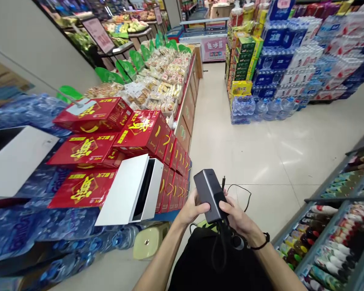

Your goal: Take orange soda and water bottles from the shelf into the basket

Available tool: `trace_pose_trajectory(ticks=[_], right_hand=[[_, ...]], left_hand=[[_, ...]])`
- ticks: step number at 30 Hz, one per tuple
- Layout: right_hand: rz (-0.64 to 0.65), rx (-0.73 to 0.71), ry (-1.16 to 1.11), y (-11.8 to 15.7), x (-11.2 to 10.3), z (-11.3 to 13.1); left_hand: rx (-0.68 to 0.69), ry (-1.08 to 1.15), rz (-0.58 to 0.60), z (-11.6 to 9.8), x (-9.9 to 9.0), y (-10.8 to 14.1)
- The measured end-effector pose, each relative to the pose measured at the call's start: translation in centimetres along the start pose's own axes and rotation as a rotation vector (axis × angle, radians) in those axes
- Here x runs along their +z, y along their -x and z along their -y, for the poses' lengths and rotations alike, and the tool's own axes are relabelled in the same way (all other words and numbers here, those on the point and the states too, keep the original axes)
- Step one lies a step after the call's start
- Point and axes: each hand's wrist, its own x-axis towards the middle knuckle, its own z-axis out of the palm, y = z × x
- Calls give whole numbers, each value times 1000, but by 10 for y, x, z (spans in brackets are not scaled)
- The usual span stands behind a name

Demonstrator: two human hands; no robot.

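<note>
In front of my body I hold a dark grey, brick-shaped power bank (206,190) in both hands. My left hand (191,209) grips its left side, the thumb lying on the top face. My right hand (237,215) is closed around the other side, its thumb also pressed on top. A thin black cable (248,193) loops out to the right of my right hand, and a plug (223,182) sticks up beside the power bank. Black cords hang at its near end, in front of my dark clothing. The undersides of my fingers are hidden.
To the left, an open white box (124,192) with something black inside lies by stacked red cartons (142,129). A pale green stool (148,242) stands below. Bottled-water packs (273,60) rise ahead right; a shelf of bottles (324,238) runs along the right.
</note>
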Motion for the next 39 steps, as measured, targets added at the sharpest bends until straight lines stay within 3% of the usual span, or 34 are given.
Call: trace_pose_trajectory(ticks=[3, 7, 10, 12, 14, 16, 20, 24, 28, 33, 36, 39], right_hand=[[70, 84, 66, -6, -7, 6], [58, 234, 181, -19, -8, 9], [145, 280, 323, -31, -3, 7], [219, 264, 420, -43, 2, 5], [222, 213, 502, -58, 9, 0], [207, 188, 565, -75, 19, -5], [322, 279, 612, -108, 47, -17], [372, 286, 659, -136, 81, -39], [453, 298, 767, -159, 106, -64], [447, 221, 833, -182, 123, -79], [438, 272, 820, -199, 129, -80], [513, 354, 802, -222, 131, -76]], left_hand=[[89, -81, -71, 5, 2, 8], [196, -121, -245, 11, -3, 21], [237, -76, -479, 11, -22, 37], [313, -24, -680, 9, -39, 50], [375, 54, -802, 6, -55, 62], [382, 149, -826, 2, -66, 73], [434, 361, -860, -12, -81, 85], [631, 541, -856, -34, -101, 84], [662, 600, -854, -52, -129, 81], [662, 663, -1045, -67, -154, 83], [630, 688, -1165, -74, -165, 83], [586, 670, -1208, -75, -174, 73]])
